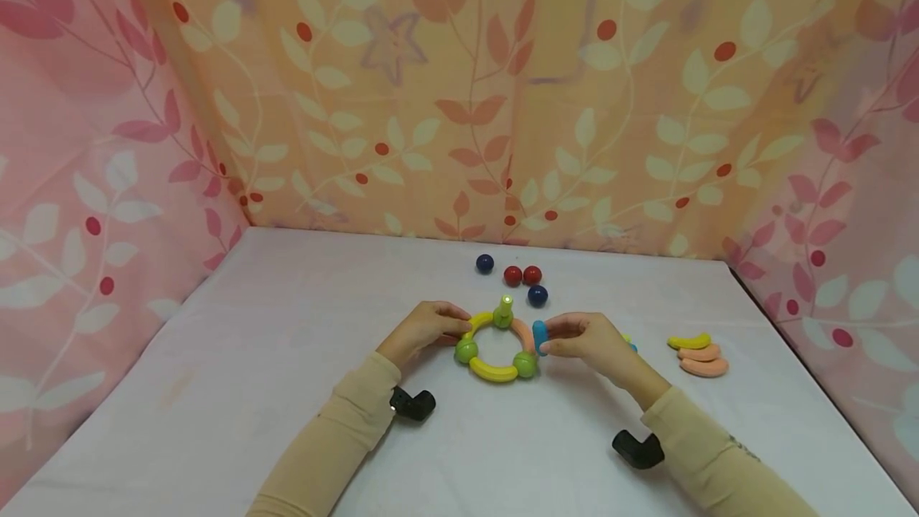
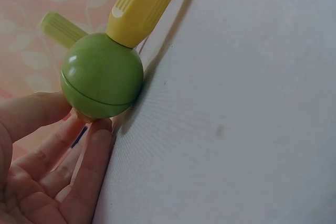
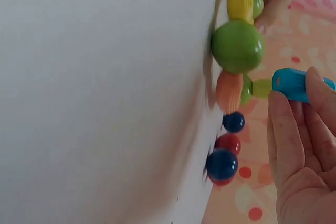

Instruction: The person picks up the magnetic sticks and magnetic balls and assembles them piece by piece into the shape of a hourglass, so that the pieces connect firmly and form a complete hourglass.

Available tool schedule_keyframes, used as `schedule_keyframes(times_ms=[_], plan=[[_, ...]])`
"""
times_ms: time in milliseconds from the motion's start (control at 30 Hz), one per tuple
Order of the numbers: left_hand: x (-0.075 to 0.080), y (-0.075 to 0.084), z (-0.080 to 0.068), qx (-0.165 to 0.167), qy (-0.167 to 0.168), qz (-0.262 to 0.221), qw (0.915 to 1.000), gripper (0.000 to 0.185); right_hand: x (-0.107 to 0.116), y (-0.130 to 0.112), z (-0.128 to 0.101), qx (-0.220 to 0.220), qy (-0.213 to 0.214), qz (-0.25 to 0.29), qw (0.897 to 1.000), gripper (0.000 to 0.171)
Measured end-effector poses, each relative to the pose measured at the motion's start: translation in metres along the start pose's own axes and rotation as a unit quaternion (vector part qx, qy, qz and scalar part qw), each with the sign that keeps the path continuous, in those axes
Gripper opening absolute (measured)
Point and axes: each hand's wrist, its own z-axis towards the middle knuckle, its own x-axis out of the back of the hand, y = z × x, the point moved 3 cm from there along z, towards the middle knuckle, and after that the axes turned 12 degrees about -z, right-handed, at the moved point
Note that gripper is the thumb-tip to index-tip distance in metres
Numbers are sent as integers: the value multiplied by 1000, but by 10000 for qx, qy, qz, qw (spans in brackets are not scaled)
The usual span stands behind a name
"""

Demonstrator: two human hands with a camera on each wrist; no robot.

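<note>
A toy ring (image 1: 494, 348) of yellow and orange curved pieces joined by green balls lies on the white table (image 1: 287, 357), with a light green peg (image 1: 506, 309) standing up at its far side. My left hand (image 1: 454, 325) pinches the ring on its left, thumb and fingers against a green ball (image 2: 102, 75) beside a yellow piece (image 2: 144, 3). My right hand (image 1: 551, 340) pinches a blue curved piece (image 1: 539, 337) just right of the ring's orange piece (image 3: 229, 91). The blue piece (image 3: 294, 84) is held close to a green ball (image 3: 237, 46), slightly apart from it.
Two dark blue balls (image 1: 484, 263) (image 1: 537, 295) and two red balls (image 1: 513, 275) (image 1: 532, 274) lie behind the ring. A yellow piece (image 1: 689, 341) and two orange pieces (image 1: 704, 361) are piled at the right. Leaf-patterned curtains (image 1: 459, 102) close in the table on three sides.
</note>
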Motion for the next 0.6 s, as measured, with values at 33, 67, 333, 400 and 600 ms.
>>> schedule_keyframes(times_ms=[33, 67, 333, 400, 600], plan=[[0, 0, 0, -6, 0, -9, 10000, 22, -3, -2, 0, 27, -23, 9, 10000, 48], [0, 0, 0, -11, -4, -22, 10000, 22, -6, -4, 0, 59, -39, 39, 10000, 47], [-1, 1, -1, 7, -20, -22, 10000, 21, -17, -12, 0, 175, -111, 202, 9996, 42], [-1, 2, -2, -4, -38, -26, 10000, 22, -18, -12, 1, 142, -101, 186, 9997, 41], [-2, 2, -3, -107, -123, -74, 9998, 23, -23, -14, 3, 125, -112, 82, 9998, 40]])
